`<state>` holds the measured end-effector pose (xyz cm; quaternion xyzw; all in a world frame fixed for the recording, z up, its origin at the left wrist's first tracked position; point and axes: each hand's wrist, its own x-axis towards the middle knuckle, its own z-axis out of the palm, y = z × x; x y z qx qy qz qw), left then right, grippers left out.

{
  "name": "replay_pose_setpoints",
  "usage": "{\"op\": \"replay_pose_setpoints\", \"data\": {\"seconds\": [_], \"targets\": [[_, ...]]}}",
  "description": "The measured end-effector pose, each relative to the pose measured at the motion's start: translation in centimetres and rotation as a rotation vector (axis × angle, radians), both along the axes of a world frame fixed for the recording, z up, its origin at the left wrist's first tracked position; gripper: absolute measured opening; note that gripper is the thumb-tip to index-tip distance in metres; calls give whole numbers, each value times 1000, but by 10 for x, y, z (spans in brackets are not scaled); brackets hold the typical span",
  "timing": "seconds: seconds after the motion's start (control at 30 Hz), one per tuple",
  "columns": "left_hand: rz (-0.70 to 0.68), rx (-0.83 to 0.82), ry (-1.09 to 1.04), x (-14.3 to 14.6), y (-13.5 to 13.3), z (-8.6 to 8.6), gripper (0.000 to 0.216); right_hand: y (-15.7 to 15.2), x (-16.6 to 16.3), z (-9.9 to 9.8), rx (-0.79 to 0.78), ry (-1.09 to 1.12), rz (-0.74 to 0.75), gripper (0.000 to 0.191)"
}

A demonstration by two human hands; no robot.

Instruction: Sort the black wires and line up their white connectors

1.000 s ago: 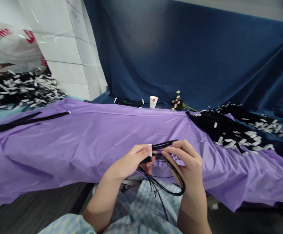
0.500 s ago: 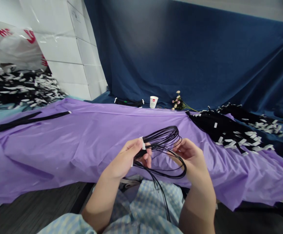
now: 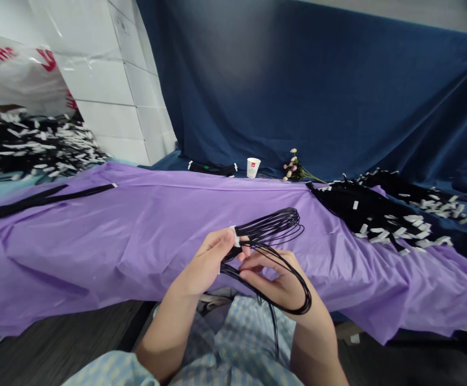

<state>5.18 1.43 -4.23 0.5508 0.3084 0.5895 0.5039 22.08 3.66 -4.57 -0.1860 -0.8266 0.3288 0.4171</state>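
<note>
A looped bundle of thin black cords (image 3: pixel 273 222) with a white tag (image 3: pixel 234 236) is in front of me, above the purple cloth. My left hand (image 3: pixel 213 257) pinches it at the tagged end, thumb on top. One fan of loops sticks out to the upper right, and a larger loop hangs lower. Through that lower loop reaches my right hand (image 3: pixel 277 276), its thumb and fingers pinched at the strands close to my left fingers. Loose cord ends dangle below toward my lap. Exactly which strands the right fingertips grip is partly hidden.
Purple cloth (image 3: pixel 145 230) covers the table. Black cords with white tags lie at right (image 3: pixel 362 212) and are heaped at far left (image 3: pixel 36 145). A paper cup (image 3: pixel 253 168), flowers (image 3: pixel 293 167) and another black bundle (image 3: pixel 212 169) are at the back, before a blue curtain (image 3: pixel 297 80).
My right hand has moved left and slightly down, from the loops' right end into the lower loop beside my left fingers. The left hand keeps its hold; the lower loop has shifted down.
</note>
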Motion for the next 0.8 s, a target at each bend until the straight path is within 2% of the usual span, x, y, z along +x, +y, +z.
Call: {"op": "replay_pose_setpoints", "data": {"seconds": [0.2, 0.53, 0.67, 0.8], "targets": [[-72, -9, -25, 2, 0, 0, 51, -6, 0, 1, 110, -51, -29, 8], [46, -91, -68, -1, 4, -3, 42, -10, -6, -3, 196, -258, -199, 8], [71, -159, -100, -1, 4, -4, 44, -9, -4, 1, 80, -235, -136, 7], [36, -221, -103, -1, 3, -2, 47, -8, 8, 8, -139, -143, -47, 5]]}}
